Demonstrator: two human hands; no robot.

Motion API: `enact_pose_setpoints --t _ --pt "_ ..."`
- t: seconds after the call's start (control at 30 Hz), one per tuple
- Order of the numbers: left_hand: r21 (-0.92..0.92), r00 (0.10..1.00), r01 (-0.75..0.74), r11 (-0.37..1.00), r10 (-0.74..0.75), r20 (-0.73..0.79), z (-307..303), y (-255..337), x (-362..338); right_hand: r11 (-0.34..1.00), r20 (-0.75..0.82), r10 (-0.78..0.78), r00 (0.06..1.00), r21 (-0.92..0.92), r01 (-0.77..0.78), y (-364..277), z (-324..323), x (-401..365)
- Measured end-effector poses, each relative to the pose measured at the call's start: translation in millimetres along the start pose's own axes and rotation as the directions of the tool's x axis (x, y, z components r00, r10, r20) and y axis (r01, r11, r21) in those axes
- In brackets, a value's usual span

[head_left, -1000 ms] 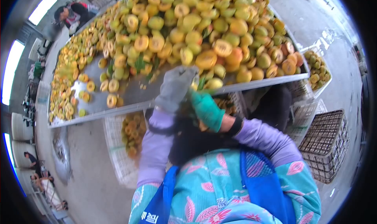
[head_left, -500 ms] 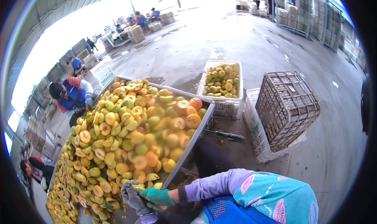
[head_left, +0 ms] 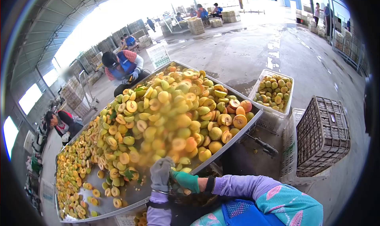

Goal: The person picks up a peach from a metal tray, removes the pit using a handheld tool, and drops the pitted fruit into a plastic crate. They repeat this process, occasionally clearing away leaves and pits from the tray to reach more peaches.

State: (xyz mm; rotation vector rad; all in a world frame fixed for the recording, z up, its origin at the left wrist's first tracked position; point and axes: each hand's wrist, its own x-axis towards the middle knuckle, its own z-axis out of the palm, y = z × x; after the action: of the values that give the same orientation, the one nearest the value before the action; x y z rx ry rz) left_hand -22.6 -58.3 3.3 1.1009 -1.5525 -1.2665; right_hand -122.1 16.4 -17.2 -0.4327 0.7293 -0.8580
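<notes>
Both gloved hands meet at the surface's point(head_left: 128, 193) near rim, bottom centre of frame: grey left hand point(head_left: 161, 173) curled over green right hand point(head_left: 184, 181), grip contents can't tell; peach heap point(head_left: 174, 115) sits just above them, left hand nearer.

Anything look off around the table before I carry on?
One thing: the dark crate on the right sits tilted on a white crate rather than stacked square. Halved fruit is also heaped right up to the edge of the metal tray at the corner nearest those crates.
</notes>
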Motion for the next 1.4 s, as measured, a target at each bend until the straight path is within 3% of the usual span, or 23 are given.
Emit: enact_pose_setpoints --t 0.07,0.17,0.2,0.3,0.33,0.43,0.47,0.57,0.6,0.67,0.73,0.83,0.87,0.97,1.0,1.1,1.13,1.2,1.23,1.3,1.33,1.37,1.4 --pt "0.216 0.941 0.125 0.968 -0.185 0.283 -12 29 5 0.977 0.084 0.095 0.992 0.183 -0.109 -9 20 -24" --pt "0.327 0.824 0.186 0.927 -0.328 0.462 -19 43 11 0.902 0.167 0.071 0.983 0.410 -0.135 -5 35 -29" --pt "0.340 0.814 0.168 0.925 -0.325 0.482 -20 30 15 0.941 0.023 0.039 0.999 0.336 -0.045 -1 40 -24" --pt "-0.344 0.981 0.109 0.933 -0.046 0.186 -3 -17 1 0.865 0.122 0.032 0.992 0.495 -0.089 -1 13 -6" --pt "-0.355 0.983 0.122 0.927 -0.065 0.170 -5 -23 -1 0.904 0.077 0.086 0.993 0.412 -0.110 -12 20 -18" --pt "0.110 0.888 0.047 0.993 -0.092 0.451 -24 -12 6 0.938 -0.007 0.245 0.970 0.254 -0.235 -13 15 -19" --pt "0.120 0.821 0.164 0.979 -0.203 0.533 -27 -4 9 0.953 -0.028 0.277 0.960 0.133 -0.271 -18 18 -26" --pt "0.214 0.793 0.233 0.949 -0.313 0.522 -34 -15 20 0.967 -0.046 0.131 0.990 0.226 -0.118 -2 31 -21" --pt "0.197 0.818 0.163 0.967 -0.244 0.521 -33 2 16 0.954 -0.066 0.116 0.991 0.285 -0.092 2 37 -12" --pt "-0.213 0.979 0.110 0.971 -0.068 0.194 -22 -17 3 0.968 -0.042 0.129 0.991 0.223 -0.117 -6 34 -7" --pt "-0.514 0.995 -0.033 0.857 -0.019 -0.096 -10 -30 -7 0.981 -0.110 0.187 0.976 0.062 -0.181 -21 39 -9" --pt "-0.125 0.976 0.097 0.987 -0.070 0.206 -40 -23 5 0.972 -0.117 0.234 0.965 0.063 -0.228 -34 56 -23" --pt "-0.001 0.924 0.095 0.995 -0.088 0.371 -51 -16 9 0.969 0.028 0.214 0.976 0.121 -0.216 -30 52 -28" --pt "0.378 0.755 0.156 0.913 -0.357 0.550 -58 3 18 0.923 0.229 0.245 0.942 0.243 -0.299 16 17 14" --pt "0.312 0.729 0.206 0.927 -0.358 0.583 -56 0 18 0.884 0.215 0.250 0.944 0.346 -0.314 20 22 10" --pt "0.244 0.838 0.097 0.965 -0.211 0.503 -46 4 8 0.823 0.493 0.087 0.866 0.454 -0.341 27 12 9" --pt "0.329 0.937 0.058 0.942 -0.166 0.309 -34 14 -2 0.890 0.318 0.085 0.944 0.402 -0.216 22 13 -6" --pt "0.262 0.982 -0.160 0.952 0.182 -0.059 -13 -35 -9 0.977 0.207 -0.046 0.977 -0.193 0.087 19 -27 -10" --pt "0.319 0.894 -0.327 0.889 0.401 -0.200 -10 -65 -6 0.900 0.216 -0.102 0.971 -0.395 0.183 14 -36 0" --pt "-0.234 0.931 -0.269 0.934 0.190 -0.311 -3 -66 -17 0.851 0.220 -0.128 0.967 -0.477 0.221 15 -37 16" --pt "-0.289 0.968 -0.177 0.941 0.113 -0.224 -6 -69 -14 0.890 0.235 -0.084 0.968 -0.420 0.179 16 -37 22" --pt "-0.348 0.963 -0.210 0.914 0.132 -0.235 -9 -64 -19 0.957 0.194 0.038 0.980 -0.290 0.021 12 -19 13" --pt "-0.343 0.981 -0.085 0.935 0.019 -0.192 -16 -45 -30 0.980 0.151 0.159 0.976 -0.146 -0.137 7 0 6"
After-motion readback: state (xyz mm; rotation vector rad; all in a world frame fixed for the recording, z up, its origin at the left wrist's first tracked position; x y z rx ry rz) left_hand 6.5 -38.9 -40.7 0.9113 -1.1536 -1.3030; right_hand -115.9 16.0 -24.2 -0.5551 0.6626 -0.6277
